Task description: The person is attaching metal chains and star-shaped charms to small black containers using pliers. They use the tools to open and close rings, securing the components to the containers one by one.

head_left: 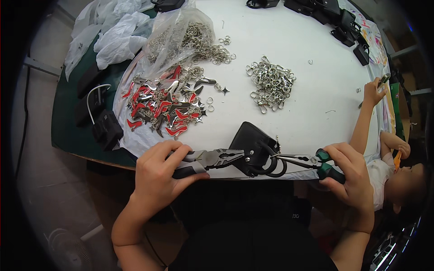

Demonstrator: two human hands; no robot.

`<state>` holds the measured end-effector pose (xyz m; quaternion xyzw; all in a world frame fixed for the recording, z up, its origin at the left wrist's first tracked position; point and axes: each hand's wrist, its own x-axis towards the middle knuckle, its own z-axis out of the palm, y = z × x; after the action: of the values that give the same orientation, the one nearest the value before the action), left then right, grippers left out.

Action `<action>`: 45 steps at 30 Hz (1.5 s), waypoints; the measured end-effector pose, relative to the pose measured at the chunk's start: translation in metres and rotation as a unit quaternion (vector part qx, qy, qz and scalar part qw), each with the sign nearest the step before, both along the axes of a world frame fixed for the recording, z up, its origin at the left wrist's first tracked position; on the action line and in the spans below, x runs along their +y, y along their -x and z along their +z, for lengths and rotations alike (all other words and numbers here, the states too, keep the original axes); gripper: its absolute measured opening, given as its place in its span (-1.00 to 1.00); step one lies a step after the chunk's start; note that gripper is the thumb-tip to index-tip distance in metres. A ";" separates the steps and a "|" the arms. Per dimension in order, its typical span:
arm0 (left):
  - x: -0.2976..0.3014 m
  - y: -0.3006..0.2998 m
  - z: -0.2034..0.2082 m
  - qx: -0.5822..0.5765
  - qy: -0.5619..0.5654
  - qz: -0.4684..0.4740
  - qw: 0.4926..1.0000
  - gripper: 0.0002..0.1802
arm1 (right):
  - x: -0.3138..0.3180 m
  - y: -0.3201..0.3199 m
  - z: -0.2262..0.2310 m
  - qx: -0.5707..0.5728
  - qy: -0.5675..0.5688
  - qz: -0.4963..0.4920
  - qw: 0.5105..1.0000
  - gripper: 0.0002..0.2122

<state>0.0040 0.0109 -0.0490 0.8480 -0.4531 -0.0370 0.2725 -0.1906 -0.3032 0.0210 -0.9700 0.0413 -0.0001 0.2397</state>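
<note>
Left hand (162, 174): wrapped round grey-and-black-handled metal combination pliers (220, 158), nose pointing right. Tips overlap the face of a small black rectangular leather-look pouch (247, 141); can't tell if they're biting on anything.

Right hand (350, 174): clenched on green-and-black-handled needle-nose pliers (298, 160), nose pointing left. Tips are at the black loop strap (279, 170) on the pouch, where a small silver metal ring (273, 156) shows; exact bite too small to read.

Pouch sits tilted at the near edge of the white surface (316, 92), between the two tools.

Beyond the pouch: heap of silver metal snap clasps (272, 85). Left of that, pile of red, dark and silver shoe-shaped metal charms (165, 108), with clear plastic bag of silver chain and rings (181, 40) behind it. Far left: crumpled white plastic bags (120, 47), plus black boxy device with white cable (107, 130). More black pouches (346, 27) at far right corner.

Another person's hand (374, 92) is at the right edge, holding a small greenish object (384, 80).
</note>
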 end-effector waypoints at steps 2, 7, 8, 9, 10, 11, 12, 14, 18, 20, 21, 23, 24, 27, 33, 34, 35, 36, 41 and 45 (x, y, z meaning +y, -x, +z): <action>-0.003 0.006 -0.011 0.006 0.012 0.001 1.000 -0.41 | -0.005 0.003 -0.004 0.001 -0.005 0.003 1.000 -0.46; -0.007 0.012 -0.008 0.086 0.086 0.054 0.991 -0.39 | -0.008 0.009 -0.001 0.009 -0.014 -0.024 1.000 -0.46; -0.008 0.012 -0.006 0.085 0.087 0.055 0.991 -0.39 | -0.008 0.009 -0.002 0.009 -0.013 -0.023 1.000 -0.46; -0.007 0.012 -0.004 0.107 0.097 0.043 0.989 -0.42 | -0.007 0.010 -0.003 0.005 -0.024 -0.018 1.000 -0.46; -0.007 0.012 -0.002 0.128 0.108 0.032 0.985 -0.44 | -0.007 0.010 -0.004 0.002 -0.035 -0.013 0.999 -0.46; -0.008 0.011 -0.002 0.126 0.107 0.032 0.986 -0.44 | -0.008 0.010 -0.004 0.001 -0.036 -0.013 0.999 -0.46; -0.008 0.010 -0.002 0.091 0.106 0.029 0.990 -0.50 | -0.008 0.010 -0.003 0.007 -0.051 -0.015 0.999 -0.46; -0.008 0.010 -0.005 0.053 0.105 0.025 0.993 -0.56 | -0.008 0.009 -0.002 0.011 -0.067 -0.017 0.998 -0.46; -0.002 0.011 -0.006 0.058 0.124 0.054 0.989 -0.63 | -0.010 0.011 -0.006 0.007 -0.077 -0.013 0.997 -0.46; -0.001 0.006 -0.003 0.006 0.066 0.005 0.998 -0.62 | -0.010 0.012 -0.007 0.009 -0.072 -0.010 0.997 -0.46; 0.000 0.005 -0.002 0.004 0.063 -0.008 0.998 -0.63 | -0.009 0.011 -0.006 0.004 -0.073 -0.008 0.997 -0.47; -0.001 0.005 0.001 0.001 0.059 -0.020 0.998 -0.63 | -0.009 0.011 -0.006 0.000 -0.075 -0.005 0.997 -0.47; -0.003 0.006 0.002 0.001 0.061 -0.014 0.998 -0.64 | -0.009 0.011 -0.006 -0.001 -0.076 -0.004 0.997 -0.47; -0.005 0.005 0.011 -0.003 0.056 -0.005 0.998 -0.65 | -0.009 0.011 -0.006 -0.001 -0.074 -0.005 0.997 -0.48; 0.000 0.011 0.002 -0.032 -0.043 -0.002 0.999 -0.67 | -0.011 0.016 -0.005 -0.007 -0.072 -0.026 0.997 -0.48; -0.002 0.013 -0.003 -0.060 -0.067 0.010 0.996 -0.68 | -0.011 0.017 -0.004 -0.010 -0.067 -0.027 0.997 -0.48; -0.004 0.015 -0.009 -0.080 -0.058 0.011 0.995 -0.63 | -0.010 0.016 -0.003 -0.011 -0.067 -0.028 0.997 -0.48; -0.004 0.016 -0.013 -0.080 -0.057 0.011 0.995 -0.63 | -0.011 0.016 -0.003 -0.008 -0.073 -0.024 0.997 -0.48; -0.017 0.011 -0.006 -0.018 0.022 -0.019 0.999 -0.41 | -0.009 0.015 0.000 0.002 -0.099 0.002 0.995 -0.48; -0.058 0.008 0.015 0.152 0.154 -0.137 0.967 -0.12 | -0.006 0.012 0.002 0.026 -0.190 0.028 0.981 -0.49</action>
<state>-0.0036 -0.0471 -0.0339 0.7102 -0.5182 -0.1327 0.4576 -0.2029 -0.3093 0.0229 -0.9074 0.0200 0.0396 0.4179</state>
